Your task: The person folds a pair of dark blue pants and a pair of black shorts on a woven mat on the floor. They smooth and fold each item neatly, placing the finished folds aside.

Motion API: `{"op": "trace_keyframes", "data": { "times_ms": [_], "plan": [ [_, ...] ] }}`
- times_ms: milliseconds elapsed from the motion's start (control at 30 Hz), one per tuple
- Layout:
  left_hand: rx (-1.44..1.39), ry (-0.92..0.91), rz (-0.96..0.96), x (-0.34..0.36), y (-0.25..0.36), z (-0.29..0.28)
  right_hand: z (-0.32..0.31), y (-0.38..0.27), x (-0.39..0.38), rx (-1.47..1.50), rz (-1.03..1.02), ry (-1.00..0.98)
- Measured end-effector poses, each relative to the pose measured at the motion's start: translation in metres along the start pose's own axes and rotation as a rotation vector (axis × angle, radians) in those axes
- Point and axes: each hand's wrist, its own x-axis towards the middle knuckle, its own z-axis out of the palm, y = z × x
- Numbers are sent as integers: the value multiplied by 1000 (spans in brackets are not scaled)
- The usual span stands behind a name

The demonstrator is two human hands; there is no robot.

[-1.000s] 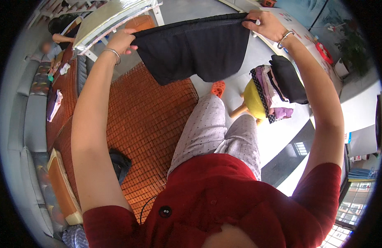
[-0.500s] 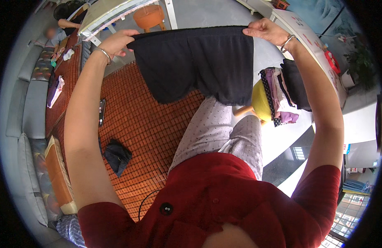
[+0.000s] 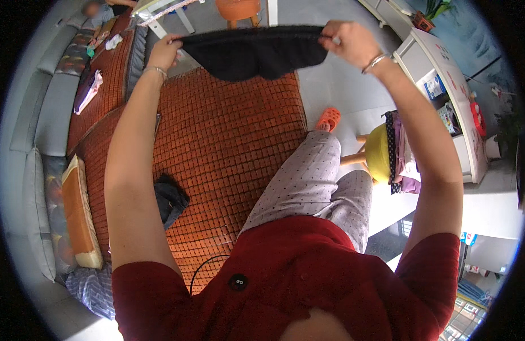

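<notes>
A pair of black shorts (image 3: 254, 54) is stretched out in the air in front of me, held by the two ends of its waistband. My left hand (image 3: 164, 52) is closed on the left end of the band. At the other end my right hand (image 3: 348, 42) pinches the cloth between thumb and fingers. The legs of the shorts swing away from me and look foreshortened. Below, a dark crumpled garment (image 3: 170, 200) lies on the brown tiled mat, partly hidden by my left forearm.
On the right, folded clothes (image 3: 407, 165) rest on a yellow stool (image 3: 377, 152), partly behind my right arm. A white cabinet (image 3: 430, 54) stands beyond. The brown mat (image 3: 234, 131) covers the seat at left, with a cushion (image 3: 80, 213). Another person (image 3: 103, 14) is at the far left.
The shorts have swung up and away, so their legs look much shorter now. My view has shifted, bringing an orange clog into sight. Both hands keep their grip.
</notes>
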Motion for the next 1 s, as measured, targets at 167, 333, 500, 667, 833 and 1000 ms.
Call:
{"op": "trace_keyframes", "data": {
  "times_ms": [167,333,500,667,833,1000],
  "plan": [
    [-76,-2,-290,-38,-119,12,97,-63,-35,-187,-334,-284],
    [-114,27,-541,-97,-213,45,170,-135,-87,-61,-390,-643],
    [-93,13,-603,-129,-255,31,203,-202,-111,127,-484,-779],
    [-55,27,-547,-150,-251,17,204,-230,-111,323,-510,-639],
    [659,-6,276,-221,-151,48,203,-238,-110,468,-483,-519],
    [143,-265,281,-305,-128,114,222,-241,-124,646,-469,-416]
  ]
}}
